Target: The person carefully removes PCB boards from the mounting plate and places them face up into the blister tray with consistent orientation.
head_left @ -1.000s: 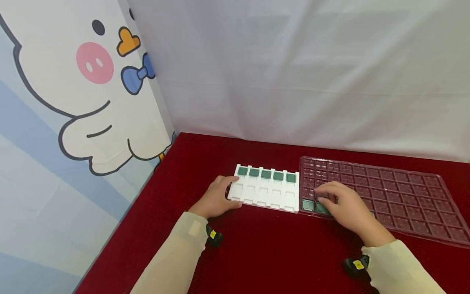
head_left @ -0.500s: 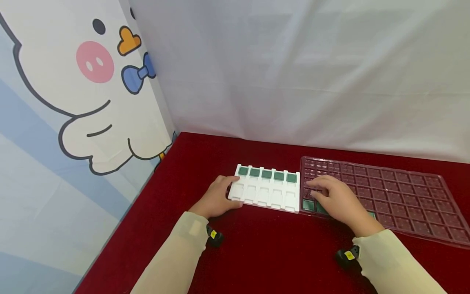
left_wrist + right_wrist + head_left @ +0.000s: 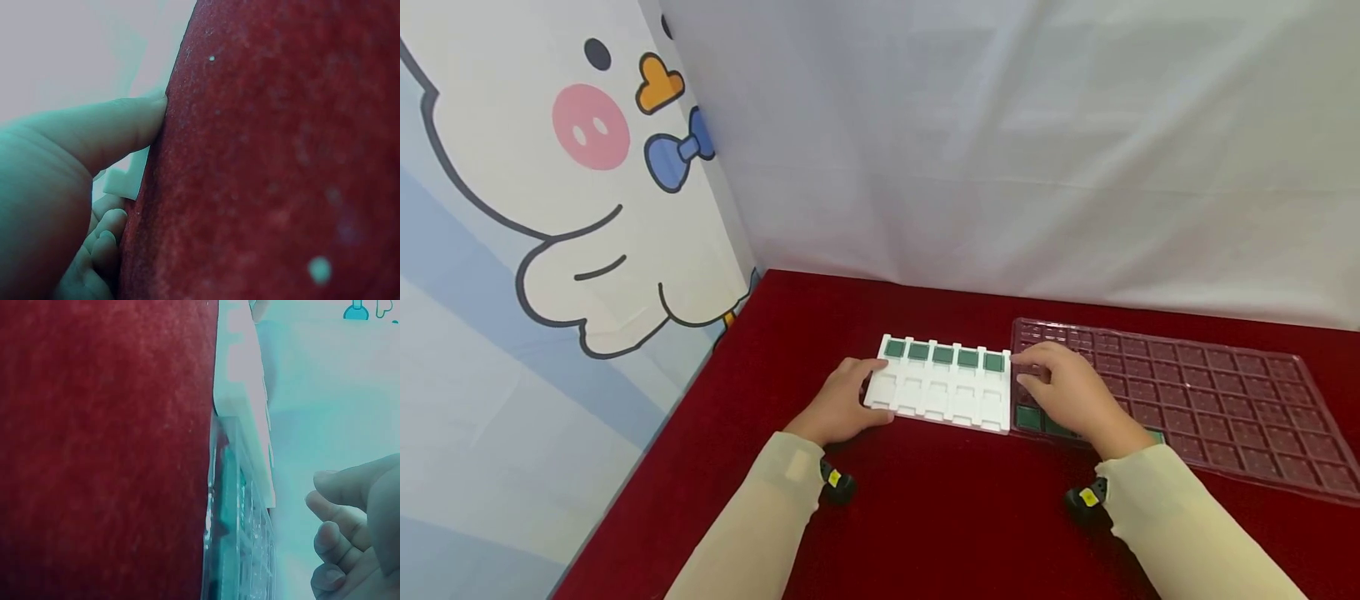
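My left hand [image 3: 841, 404] grips the left end of a white tray [image 3: 938, 390], thumb along its near edge and a finger on its far side. In the left wrist view the thumb [image 3: 125, 128] presses the tray's rim. Green square chips [image 3: 943, 355] fill the tray's far row; its near row has bare slots. My right hand [image 3: 1067, 396] hovers over the left end of a clear compartment tray [image 3: 1187, 392], its fingertips beside the white tray's right edge. Thumb and index finger are bent toward each other; whether a chip is between them cannot be seen.
Several green chips [image 3: 1028, 417] sit in the compartment tray's near row, partly hidden by my right hand. Both trays lie on a red cloth-covered table [image 3: 955, 517]. A white curtain [image 3: 1000, 167] hangs behind; a cartoon-printed cloth [image 3: 602, 275] stands at the left.
My right hand has moved left and away from me, from over the compartment tray's near chips to the white tray's right edge. The left hand and both trays have stayed put.
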Tool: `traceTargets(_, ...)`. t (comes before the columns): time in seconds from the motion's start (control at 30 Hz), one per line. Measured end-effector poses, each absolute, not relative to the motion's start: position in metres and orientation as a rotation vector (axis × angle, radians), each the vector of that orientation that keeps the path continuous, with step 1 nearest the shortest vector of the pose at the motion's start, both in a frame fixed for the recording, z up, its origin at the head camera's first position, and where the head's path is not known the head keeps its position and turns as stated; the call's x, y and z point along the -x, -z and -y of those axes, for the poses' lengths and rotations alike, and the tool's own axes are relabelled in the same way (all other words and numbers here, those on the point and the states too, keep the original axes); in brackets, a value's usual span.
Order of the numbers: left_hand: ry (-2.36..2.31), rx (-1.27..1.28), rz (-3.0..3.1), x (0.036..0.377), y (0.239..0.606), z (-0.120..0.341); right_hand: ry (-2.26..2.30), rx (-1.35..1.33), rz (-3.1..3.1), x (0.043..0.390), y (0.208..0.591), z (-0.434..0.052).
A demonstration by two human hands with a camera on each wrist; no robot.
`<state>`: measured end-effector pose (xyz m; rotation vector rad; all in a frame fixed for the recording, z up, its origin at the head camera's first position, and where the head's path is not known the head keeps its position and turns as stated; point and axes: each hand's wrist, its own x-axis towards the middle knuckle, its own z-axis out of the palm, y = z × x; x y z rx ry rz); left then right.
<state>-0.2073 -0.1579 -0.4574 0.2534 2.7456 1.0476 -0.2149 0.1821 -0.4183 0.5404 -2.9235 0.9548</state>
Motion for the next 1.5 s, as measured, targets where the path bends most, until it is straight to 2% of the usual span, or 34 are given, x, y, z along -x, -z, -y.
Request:
traceTargets(0.57,-1.042,-0.245,-2.741,0.207,0.459,0.158,-1.04,-0.529,2.897,0.234,0.441,-0.161)
traceTargets(1.5,-1.03,-0.248,-2.747,0.207,0.458,0.159,-0.994,-0.514,2.992,0.25,0.442,-0.148)
